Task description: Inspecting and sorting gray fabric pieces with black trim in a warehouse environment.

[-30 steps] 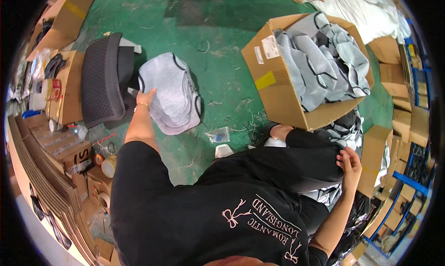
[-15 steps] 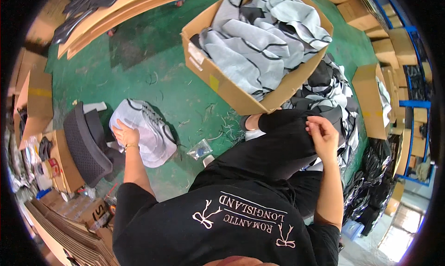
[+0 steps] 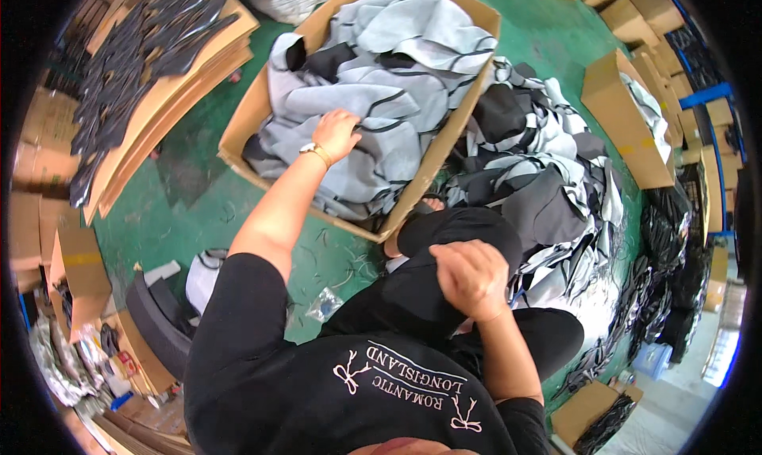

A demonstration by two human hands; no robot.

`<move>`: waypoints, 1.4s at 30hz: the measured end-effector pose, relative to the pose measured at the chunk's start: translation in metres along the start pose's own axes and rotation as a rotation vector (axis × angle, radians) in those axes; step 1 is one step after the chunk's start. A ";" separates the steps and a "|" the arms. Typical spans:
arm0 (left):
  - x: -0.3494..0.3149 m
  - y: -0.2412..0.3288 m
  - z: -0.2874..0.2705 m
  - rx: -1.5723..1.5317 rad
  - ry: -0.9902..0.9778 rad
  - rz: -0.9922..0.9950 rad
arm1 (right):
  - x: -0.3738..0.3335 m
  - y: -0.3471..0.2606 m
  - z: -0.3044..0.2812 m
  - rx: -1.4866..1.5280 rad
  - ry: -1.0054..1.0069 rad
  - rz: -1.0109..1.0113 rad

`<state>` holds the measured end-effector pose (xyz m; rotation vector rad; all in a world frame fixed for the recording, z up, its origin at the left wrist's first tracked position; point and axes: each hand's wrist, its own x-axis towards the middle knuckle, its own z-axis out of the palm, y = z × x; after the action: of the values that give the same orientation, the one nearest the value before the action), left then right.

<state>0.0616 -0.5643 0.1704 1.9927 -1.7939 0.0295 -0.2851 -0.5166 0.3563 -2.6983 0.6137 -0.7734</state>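
Note:
My left hand (image 3: 337, 135) reaches into a large cardboard box (image 3: 365, 231) and touches the heap of grey mesh fabric pieces (image 3: 357, 98) with black edging inside it. Its fingers lie slightly apart over the cloth, and none of the cloth is lifted. Above my thigh, my right hand (image 3: 474, 279) is closed, its fingers curled under; whatever they may hold is hidden. A light grey fabric bundle (image 3: 205, 279) stands on the floor at the left, partly behind my left sleeve. Beside it is a dark curved mesh-patterned piece (image 3: 156, 322).
Black and grey fabric pieces (image 3: 548, 201) lie heaped right of the box. Another open carton (image 3: 627, 126) stands farther right. Stacked cardboard sheets (image 3: 171, 90) carry black strips at the upper left. A small clear plastic bag (image 3: 324, 304) lies on the green floor (image 3: 230, 209).
My left hand has left the light grey bundle and moved up and right into the box. My right hand has come inward from my knee. The view has shifted.

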 end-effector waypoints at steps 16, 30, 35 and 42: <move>0.055 0.053 -0.094 -0.395 -0.074 -0.225 | -0.013 0.016 -0.010 0.081 0.079 0.006; -0.028 0.293 -0.189 -1.893 -0.147 -0.118 | -0.049 0.009 -0.070 1.875 0.197 0.598; -0.004 0.322 -0.171 -1.970 -0.209 -0.153 | -0.061 0.019 -0.096 1.540 0.582 0.348; 0.029 0.353 -0.164 -2.096 -0.157 -0.133 | -0.079 0.007 -0.115 0.147 0.578 0.028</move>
<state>-0.2226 -0.5520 0.4379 0.4399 -0.6842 -1.3772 -0.4115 -0.5014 0.4134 -2.3161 0.6760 -1.5423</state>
